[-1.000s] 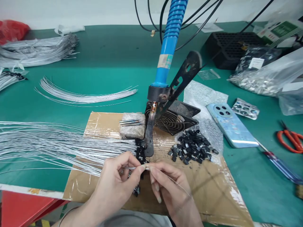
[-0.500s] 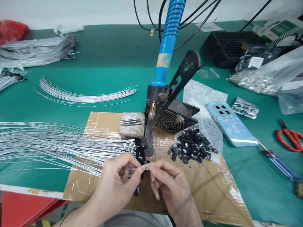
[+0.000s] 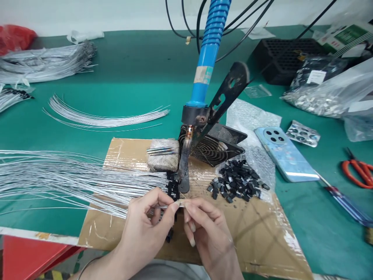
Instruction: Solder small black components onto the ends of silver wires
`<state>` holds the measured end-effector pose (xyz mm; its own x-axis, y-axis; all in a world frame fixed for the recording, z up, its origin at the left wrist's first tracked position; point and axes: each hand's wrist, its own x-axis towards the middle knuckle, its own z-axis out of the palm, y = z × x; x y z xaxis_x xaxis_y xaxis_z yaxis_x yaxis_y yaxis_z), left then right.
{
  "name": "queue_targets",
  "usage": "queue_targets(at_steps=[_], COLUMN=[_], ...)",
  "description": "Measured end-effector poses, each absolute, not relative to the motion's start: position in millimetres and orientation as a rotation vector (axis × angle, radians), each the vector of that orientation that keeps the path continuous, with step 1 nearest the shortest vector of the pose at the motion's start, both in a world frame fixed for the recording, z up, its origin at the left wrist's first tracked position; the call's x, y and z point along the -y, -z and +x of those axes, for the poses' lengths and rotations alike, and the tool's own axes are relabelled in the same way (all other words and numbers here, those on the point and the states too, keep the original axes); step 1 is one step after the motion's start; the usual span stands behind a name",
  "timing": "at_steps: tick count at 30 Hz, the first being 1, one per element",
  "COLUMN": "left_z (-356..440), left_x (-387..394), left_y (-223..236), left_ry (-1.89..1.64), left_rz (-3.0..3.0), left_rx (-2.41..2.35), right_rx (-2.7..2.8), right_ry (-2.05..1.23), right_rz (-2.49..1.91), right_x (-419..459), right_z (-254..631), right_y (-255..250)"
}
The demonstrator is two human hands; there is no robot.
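My left hand [image 3: 147, 227] is closed in a pinch on a thin silvery wire [image 3: 160, 207], just in front of the tool's metal tip. The fingertips of my right hand [image 3: 211, 227] pinch at the wire's end, almost touching my left thumb. What lies between the two sets of fingertips is too small to make out. Behind my left hand a bundle of thin pale wires [image 3: 116, 181] stretches in from the left, its right end capped by black pieces [image 3: 171, 186]. Small black connector-like pieces [image 3: 239, 181] lie in a pile beyond my right hand.
A blue-handled soldering iron [image 3: 201, 85] points down from a stand before a black fan [image 3: 208, 149]. Cardboard [image 3: 262, 237] covers the green table. Around it are a wrapped block [image 3: 162, 159], loose wires [image 3: 107, 121], a phone [image 3: 287, 155], a screwdriver [image 3: 346, 204] and red-handled cutters [image 3: 358, 171].
Both hands stay pinched together at nearly the same spot. The thin strand that trailed across my right hand earlier is barely visible now. The view has shifted slightly.
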<state>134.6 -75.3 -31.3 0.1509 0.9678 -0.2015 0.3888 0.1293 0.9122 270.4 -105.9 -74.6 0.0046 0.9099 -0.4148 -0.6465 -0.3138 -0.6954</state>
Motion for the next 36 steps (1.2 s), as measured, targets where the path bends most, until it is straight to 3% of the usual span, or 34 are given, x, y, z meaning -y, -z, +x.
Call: queue_targets(at_steps=[22, 36], left_z=[137.3, 133.8], left_x=[72.6, 76.5], left_y=[32.8, 33.0], left_ry=[-0.784, -0.809], left_rz=[1.282, 1.476], left_rx=[-1.441, -1.414], right_rx=[0.571, 0.403], right_ry=[-1.503, -1.604], right_rz=[-1.066, -1.128], right_x=[110.9, 104.4], right_z=[273.0, 275.3], right_y=[87.5, 65.6])
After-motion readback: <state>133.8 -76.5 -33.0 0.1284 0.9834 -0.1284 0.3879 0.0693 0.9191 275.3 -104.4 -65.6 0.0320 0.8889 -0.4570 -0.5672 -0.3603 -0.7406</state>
